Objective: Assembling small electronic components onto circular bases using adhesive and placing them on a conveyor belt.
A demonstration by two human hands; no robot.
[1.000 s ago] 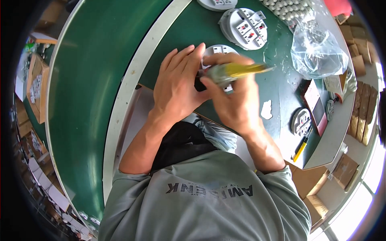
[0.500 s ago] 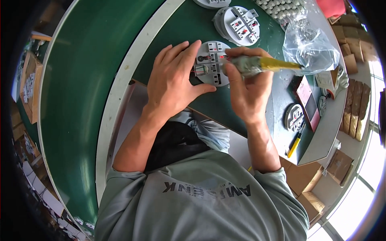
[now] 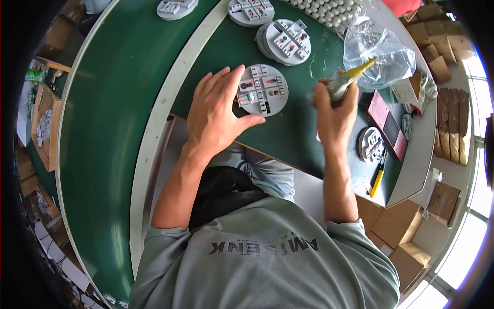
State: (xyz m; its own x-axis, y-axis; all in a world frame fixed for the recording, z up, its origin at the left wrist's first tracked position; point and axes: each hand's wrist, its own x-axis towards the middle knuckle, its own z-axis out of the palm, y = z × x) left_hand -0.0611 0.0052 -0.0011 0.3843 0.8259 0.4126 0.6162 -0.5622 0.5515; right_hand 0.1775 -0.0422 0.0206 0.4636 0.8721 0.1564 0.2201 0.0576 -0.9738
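A round, light-grey plastic disc (image 3: pixel 278 104) with raised slots and small red and dark parts lies on the green tabletop. My left hand (image 3: pixel 215 110) is spread at its left side, index fingertip by the upper edge and thumb by the lower edge. Whether it presses on the disc I cannot tell. To the right of the disc and apart from it, my right hand (image 3: pixel 337 110) is closed around a soft green-and-yellow squeeze tube (image 3: pixel 346 85), whose yellow end tapers up and to the right. The tube's other end is blurred beside my fingers.
Stacked similar discs (image 3: pixel 290 44) stand beyond, another disc (image 3: pixel 177 7) on the green belt (image 3: pixel 98 154). A clear plastic bag (image 3: pixel 381 56) and silvery balls (image 3: pixel 329 10) lie at the back right. Nearer are a dark round part (image 3: pixel 370 144), a yellow-handled tool (image 3: pixel 377 183) and a reddish block (image 3: pixel 385 121).
My right hand has moved right with the tube, away from the disc, uncovering its right half. My left hand stays spread beside the disc. The view has shifted slightly.
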